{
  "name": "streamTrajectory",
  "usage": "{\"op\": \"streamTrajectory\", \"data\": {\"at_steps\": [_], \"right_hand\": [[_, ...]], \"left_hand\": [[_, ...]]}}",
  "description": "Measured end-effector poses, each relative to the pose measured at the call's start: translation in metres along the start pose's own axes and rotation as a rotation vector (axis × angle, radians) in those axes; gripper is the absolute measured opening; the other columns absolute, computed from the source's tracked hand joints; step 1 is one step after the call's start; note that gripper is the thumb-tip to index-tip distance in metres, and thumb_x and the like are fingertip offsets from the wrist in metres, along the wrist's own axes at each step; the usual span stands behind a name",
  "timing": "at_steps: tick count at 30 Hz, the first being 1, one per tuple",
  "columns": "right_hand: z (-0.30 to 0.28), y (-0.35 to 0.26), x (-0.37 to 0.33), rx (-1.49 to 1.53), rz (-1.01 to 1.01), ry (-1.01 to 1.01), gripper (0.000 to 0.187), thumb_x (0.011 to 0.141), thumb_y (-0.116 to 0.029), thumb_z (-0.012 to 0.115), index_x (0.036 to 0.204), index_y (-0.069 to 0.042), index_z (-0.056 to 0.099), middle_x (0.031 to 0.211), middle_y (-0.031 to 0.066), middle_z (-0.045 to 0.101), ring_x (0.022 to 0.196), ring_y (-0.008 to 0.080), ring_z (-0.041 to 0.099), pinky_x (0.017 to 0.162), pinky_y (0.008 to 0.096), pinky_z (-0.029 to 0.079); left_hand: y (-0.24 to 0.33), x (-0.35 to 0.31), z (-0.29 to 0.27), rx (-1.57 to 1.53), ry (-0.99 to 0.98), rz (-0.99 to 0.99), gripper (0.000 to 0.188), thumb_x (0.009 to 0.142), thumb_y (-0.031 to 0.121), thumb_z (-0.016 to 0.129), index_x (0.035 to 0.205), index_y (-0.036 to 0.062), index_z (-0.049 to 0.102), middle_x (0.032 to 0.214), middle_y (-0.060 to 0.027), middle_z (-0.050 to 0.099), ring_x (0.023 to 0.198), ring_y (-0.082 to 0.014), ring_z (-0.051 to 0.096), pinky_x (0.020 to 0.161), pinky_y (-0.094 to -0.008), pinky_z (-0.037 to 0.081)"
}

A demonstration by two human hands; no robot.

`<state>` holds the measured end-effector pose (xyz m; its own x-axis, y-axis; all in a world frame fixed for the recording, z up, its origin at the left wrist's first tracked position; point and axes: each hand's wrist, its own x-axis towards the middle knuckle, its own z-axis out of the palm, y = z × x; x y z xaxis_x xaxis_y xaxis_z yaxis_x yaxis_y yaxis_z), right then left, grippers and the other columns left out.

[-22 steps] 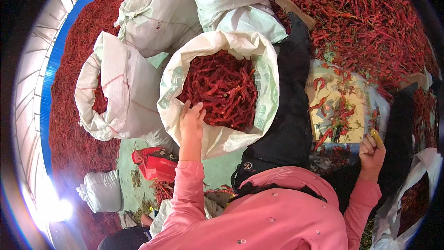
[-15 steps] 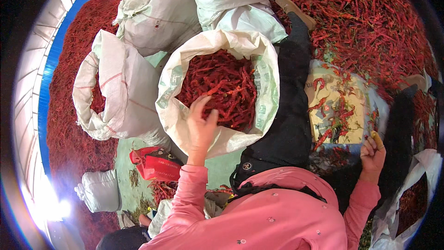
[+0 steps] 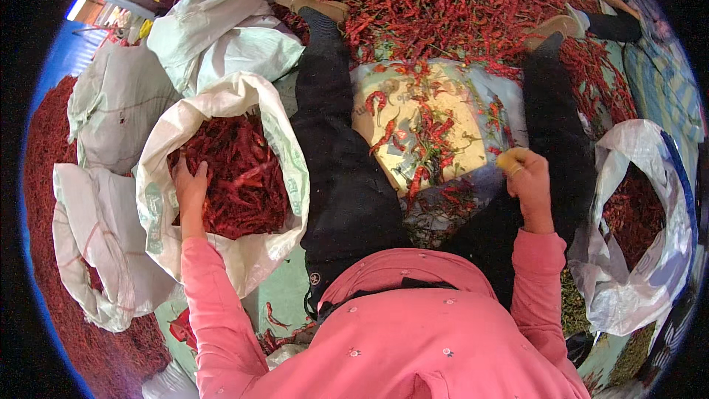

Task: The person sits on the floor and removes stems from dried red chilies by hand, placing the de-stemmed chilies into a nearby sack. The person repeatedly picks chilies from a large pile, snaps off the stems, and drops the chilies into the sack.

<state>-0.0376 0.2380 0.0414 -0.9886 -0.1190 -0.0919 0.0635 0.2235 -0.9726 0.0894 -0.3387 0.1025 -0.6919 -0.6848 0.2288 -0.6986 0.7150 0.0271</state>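
Inside the wide mouth of a white woven sack (image 3: pixel 244 270), at the person's left side, dried red chillies (image 3: pixel 247 174) lie in a heap, and their skins look wrinkled, thin and a little curled. The rim of this sack is rolled outward in a thick, soft ring with many folds. Over the left part of this heap, the left hand (image 3: pixel 192 188) reaches in with its fingertips at the chillies; its grip is wide, with the thumb standing apart from the fingers. At the other side, the right hand (image 3: pixel 530 185) is raised near the right thigh, its fingers bent inward in a narrow grip, and one finger bears a smooth yellow cover (image 3: pixel 517 159); I cannot tell if something is held there. Between the legs in dark cloth trousers (image 3: pixel 343 177), a flat yellowish board (image 3: pixel 382 166) carries scattered chillies (image 3: pixel 437 133), bright red and twisted, some with thin green stalks, and clear, creased plastic (image 3: pixel 508 90) shows at its edge. Beyond the board spreads a big loose pile of chillies (image 3: pixel 443 0), tangled and rough. Farther to the left, bulging woven sacks (image 3: pixel 122 103) stand close together, wrinkled and pale. Near the right edge, a thin whitish bag (image 3: pixel 628 303) opens in an oval shape around darker red chillies (image 3: pixel 634 214).
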Motion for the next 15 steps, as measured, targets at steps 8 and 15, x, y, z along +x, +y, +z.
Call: {"op": "streamTrajectory", "data": {"at_steps": [8, 15], "right_hand": [[0.063, -0.009, -0.020, -0.765, -0.422, -0.328, 0.008, 0.074, -0.015, 0.059, 0.079, -0.008, 0.059, 0.077, 0.0146, 0.058, 0.069, 0.0349, 0.058, 0.061, 0.0438, 0.046], [0.108, 0.004, 0.011, -0.987, -0.691, -0.411, 0.012, 0.066, -0.004, 0.055, 0.077, -0.004, 0.059, 0.098, 0.0145, 0.053, 0.079, 0.0297, 0.060, 0.066, 0.0397, 0.048]], "left_hand": [[0.139, -0.109, -0.067, -0.594, 0.098, 0.374, 0.018, 0.077, 0.007, 0.065, 0.095, 0.0028, 0.064, 0.081, -0.0098, 0.064, 0.066, -0.0111, 0.058, 0.061, -0.0234, 0.047], [0.225, -0.196, -0.031, -0.762, -0.329, 0.691, 0.016, 0.074, 0.006, 0.066, 0.090, 0.0036, 0.064, 0.085, -0.0148, 0.064, 0.071, -0.0261, 0.064, 0.061, -0.0302, 0.050]]}}
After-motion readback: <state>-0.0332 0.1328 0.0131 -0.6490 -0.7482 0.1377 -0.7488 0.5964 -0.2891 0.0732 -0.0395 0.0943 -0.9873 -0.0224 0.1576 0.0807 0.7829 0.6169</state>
